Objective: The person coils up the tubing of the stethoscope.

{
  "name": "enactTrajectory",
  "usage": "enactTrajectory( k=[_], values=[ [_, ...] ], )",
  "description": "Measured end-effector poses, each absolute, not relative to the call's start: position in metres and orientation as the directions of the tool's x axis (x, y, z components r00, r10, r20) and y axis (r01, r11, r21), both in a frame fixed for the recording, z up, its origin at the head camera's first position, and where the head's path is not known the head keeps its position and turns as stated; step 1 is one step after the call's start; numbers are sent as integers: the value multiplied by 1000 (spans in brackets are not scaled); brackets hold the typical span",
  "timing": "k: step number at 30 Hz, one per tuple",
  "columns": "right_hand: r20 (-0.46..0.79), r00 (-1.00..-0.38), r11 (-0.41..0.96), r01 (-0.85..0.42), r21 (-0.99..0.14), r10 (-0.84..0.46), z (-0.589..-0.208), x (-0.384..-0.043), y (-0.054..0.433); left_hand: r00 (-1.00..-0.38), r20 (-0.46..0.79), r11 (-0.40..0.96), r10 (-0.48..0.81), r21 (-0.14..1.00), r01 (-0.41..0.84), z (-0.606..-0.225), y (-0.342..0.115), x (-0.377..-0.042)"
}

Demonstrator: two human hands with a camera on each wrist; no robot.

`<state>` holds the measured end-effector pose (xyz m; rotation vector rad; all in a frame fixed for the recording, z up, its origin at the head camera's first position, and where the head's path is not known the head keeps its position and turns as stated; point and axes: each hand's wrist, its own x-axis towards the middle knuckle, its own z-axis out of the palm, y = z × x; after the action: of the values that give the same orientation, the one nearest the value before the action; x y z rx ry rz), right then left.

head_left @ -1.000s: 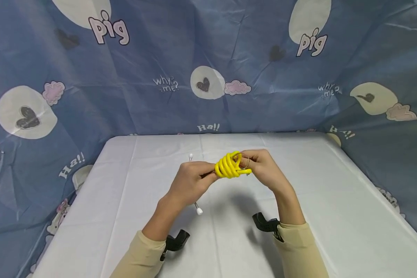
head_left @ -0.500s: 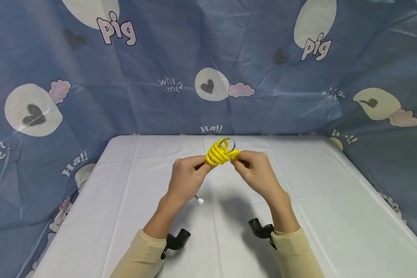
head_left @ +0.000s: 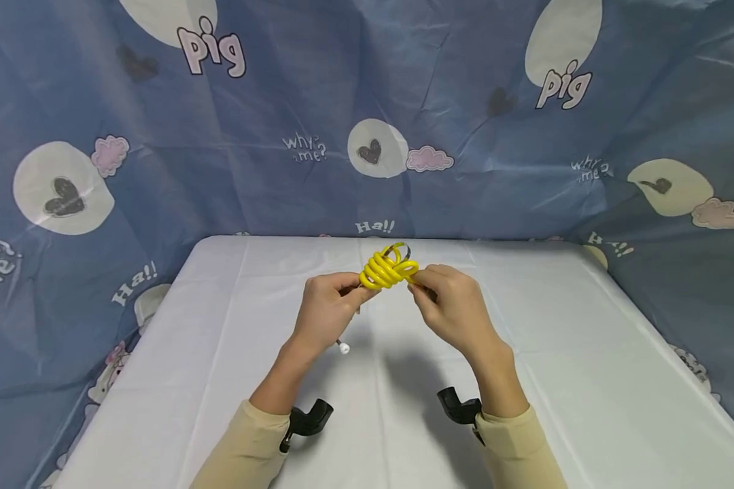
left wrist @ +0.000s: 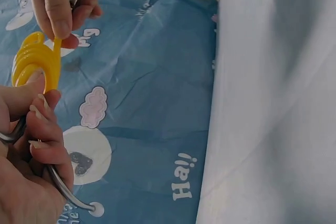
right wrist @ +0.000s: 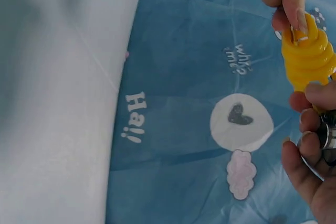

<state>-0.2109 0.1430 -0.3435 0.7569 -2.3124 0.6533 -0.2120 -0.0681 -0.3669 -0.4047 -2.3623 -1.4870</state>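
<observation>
A stethoscope's yellow tubing is wound in a tight coil, held up above the table between both hands. My left hand pinches the coil's left end and curls round the metal ear tubes. A white ear tip sticks out below that hand. At the coil's other end, my right hand pinches a small loop of the tubing. The silver and black chest piece sits at the right hand's fingers. A thin dark curved strip arches over the coil.
A white-covered table lies below the hands. Behind it hangs a blue printed cloth, which also runs along the sides. Black mounts are strapped at both wrists.
Both hands have lifted the coil a little up and to the left. My right fingers have shifted to the coil's lower right end, where a small loop of tubing now shows.
</observation>
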Motion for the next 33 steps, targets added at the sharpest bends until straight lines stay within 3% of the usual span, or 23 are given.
enactTrajectory(
  k=[4, 11, 19, 33],
  values=[
    [679, -663, 698, -647, -307, -315, -343, -212, 145, -924, 372, 403, 87, 835, 375, -367, -63, -212],
    [680, -713, 596, -625, -504, -171, -341, -214, 151, -920, 370, 383, 128, 837, 390, -360, -61, -211],
    [573, -819, 520, -478, -707, 26, -349, -219, 164, -831, 382, 257, 405, 824, 505, -361, -65, -202],
    [662, -728, 403, -560, -724, 177, -335, -216, 175, -815, 219, 344, 536, 825, 448, -368, -53, -200]
  ],
)
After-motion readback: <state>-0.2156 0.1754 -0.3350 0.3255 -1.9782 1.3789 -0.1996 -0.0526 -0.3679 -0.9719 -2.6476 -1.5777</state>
